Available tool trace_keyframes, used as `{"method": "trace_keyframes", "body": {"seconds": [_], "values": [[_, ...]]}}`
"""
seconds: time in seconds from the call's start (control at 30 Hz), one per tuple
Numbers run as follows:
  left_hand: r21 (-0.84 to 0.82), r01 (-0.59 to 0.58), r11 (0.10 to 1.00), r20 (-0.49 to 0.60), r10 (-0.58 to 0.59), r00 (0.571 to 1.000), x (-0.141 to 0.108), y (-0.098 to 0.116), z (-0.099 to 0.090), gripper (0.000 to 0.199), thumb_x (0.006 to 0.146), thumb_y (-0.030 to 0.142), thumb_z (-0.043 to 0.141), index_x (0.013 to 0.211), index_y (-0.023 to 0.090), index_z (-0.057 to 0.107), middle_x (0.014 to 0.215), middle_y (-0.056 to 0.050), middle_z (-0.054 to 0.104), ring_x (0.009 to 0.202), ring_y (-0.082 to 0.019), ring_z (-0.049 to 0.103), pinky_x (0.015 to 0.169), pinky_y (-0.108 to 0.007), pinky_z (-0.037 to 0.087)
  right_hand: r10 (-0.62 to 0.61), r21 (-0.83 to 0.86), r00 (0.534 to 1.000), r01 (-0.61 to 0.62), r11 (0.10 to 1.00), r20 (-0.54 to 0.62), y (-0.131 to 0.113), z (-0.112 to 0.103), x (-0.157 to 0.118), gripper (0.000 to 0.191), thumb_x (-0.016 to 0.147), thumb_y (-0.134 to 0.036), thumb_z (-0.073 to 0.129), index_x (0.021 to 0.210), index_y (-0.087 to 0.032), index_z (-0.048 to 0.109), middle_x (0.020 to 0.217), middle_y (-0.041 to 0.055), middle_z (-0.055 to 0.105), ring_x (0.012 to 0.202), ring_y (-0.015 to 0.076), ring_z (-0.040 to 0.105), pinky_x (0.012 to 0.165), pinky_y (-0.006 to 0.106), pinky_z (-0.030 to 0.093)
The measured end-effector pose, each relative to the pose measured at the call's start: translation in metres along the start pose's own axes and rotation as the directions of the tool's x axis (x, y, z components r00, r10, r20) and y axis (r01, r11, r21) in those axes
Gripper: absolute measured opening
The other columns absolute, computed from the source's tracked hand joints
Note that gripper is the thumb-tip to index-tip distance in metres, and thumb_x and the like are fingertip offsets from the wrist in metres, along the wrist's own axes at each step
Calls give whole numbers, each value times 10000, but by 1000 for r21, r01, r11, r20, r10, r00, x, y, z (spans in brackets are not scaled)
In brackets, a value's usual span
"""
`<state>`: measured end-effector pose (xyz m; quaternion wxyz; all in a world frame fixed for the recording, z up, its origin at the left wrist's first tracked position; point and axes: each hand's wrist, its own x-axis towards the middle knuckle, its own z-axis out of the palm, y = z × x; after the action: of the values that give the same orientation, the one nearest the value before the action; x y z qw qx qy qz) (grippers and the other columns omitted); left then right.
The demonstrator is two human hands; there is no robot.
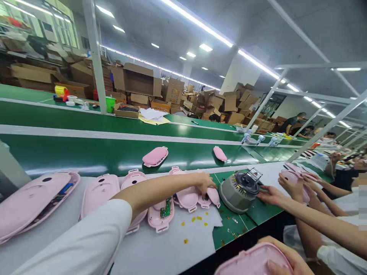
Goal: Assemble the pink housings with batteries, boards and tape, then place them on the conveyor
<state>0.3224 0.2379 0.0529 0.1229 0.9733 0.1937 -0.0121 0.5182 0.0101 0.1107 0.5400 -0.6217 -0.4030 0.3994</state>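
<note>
My left hand reaches across the bench, its fingers curled down on a pink plastic shell at the right end of a row of similar ones. Its fingertips are partly hidden. Low in the view, my right hand grips another pink plastic shell, with the thumb over its face. Beneath my left forearm lies an opened pink shell with a green circuit board inside. More pink shells extend to the left, and one at the far left gapes, showing wiring.
A grey round machine with a metal fixture stands right of my left hand; a co-worker's hand is beside it. Another person's hands hold pink parts. Yellow tape bits dot the white sheet. Two pink shells lie on the green belt.
</note>
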Motion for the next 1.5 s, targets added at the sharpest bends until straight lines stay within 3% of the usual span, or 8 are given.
{"method": "trace_keyframes", "body": {"seconds": [0.23, 0.33, 0.53, 0.7, 0.97, 1.07, 1.23, 1.5], "values": [[-92, 30, 995, -325, -59, 944, -44, -6, -46, 515, 875, 382, 551, 1360, 230, 466, 1188, -122, 624, 1025, -283, 596, 868, -359, 447, 108, 184, 991, -92, 979, -79, 21, 6, -34, 615, 593, -475, 817, 1108, -188, 641, 1030, 93, 692, 880, 283, 669, 725, 343, 565], [-457, 119, 881, -555, -387, 736, -122, 17, -51, 478, 954, 488, 362, 1302, 196, 511, 1119, -92, 651, 974, -264, 612, 860, -367, 460, 88, 257, 993, -66, 964, -76, 15, 19, -23, 653, 582, -433, 838, 1147, -198, 611, 1073, 84, 677, 900, 261, 659, 706, 300, 567], [-967, -254, 30, -93, -966, 242, -289, 159, 60, 471, 789, 472, 681, 1137, 165, 602, 1087, -89, 678, 1023, -281, 631, 876, -360, 520, 221, 125, 940, -260, 957, 262, 29, 85, -38, 507, 615, -420, 831, 1026, -218, 614, 1055, 53, 681, 725, 167, 631, 564, 199, 513], [-838, -498, -224, 204, -974, 95, -305, 235, 142, 575, 787, 463, 706, 1227, 163, 488, 1214, -152, 613, 1049, -312, 625, 833, -425, 557, 309, 20, 837, -356, 934, 452, 57, 156, -70, 589, 546, -396, 863, 1038, -215, 595, 922, 36, 692, 739, 198, 638, 596, 243, 510], [-949, -15, -314, 277, -855, 438, -365, 245, 149, 560, 800, 604, 577, 1141, 165, 506, 986, -136, 660, 677, -259, 677, 557, -358, 541, 312, -46, 839, -326, 944, 446, 88, 196, -101, 524, 564, -424, 827, 963, -204, 568, 780, -19, 647, 589, 115, 538, 490, 185, 399], [-849, 502, 163, 77, -903, 423, -402, 235, 124, 341, 889, 479, 492, 911, 163, 617, 845, -100, 666, 766, -270, 660, 704, -420, 536, 288, -11, 877, -308, 951, 384, 89, 190, -91, 554, 563, -404, 825, 1012, -202, 570, 808, -9, 655, 588, 119, 542, 493, 193, 392], [-216, 432, 875, -314, -482, 818, -389, 183, 96, 653, 702, 407, 789, 1287, 316, 511, 1483, -124, 352, 1337, -360, 354, 1079, -540, 318, 220, 51, 906, -255, 966, 362, 82, 187, -81, 545, 586, -408, 819, 1032, -210, 576, 914, 15, 683, 669, 155, 598, 519, 210, 420], [11, 667, 745, -360, -619, 698, -402, 194, 114, 565, 837, 427, 619, 1331, 183, 495, 1155, -177, 623, 956, -315, 607, 828, -434, 474, 190, 81, 925, -228, 970, 329, 67, 173, -76, 641, 588, -450, 821, 1124, -211, 562, 1044, 54, 671, 819, 210, 625, 588, 244, 478]]}}
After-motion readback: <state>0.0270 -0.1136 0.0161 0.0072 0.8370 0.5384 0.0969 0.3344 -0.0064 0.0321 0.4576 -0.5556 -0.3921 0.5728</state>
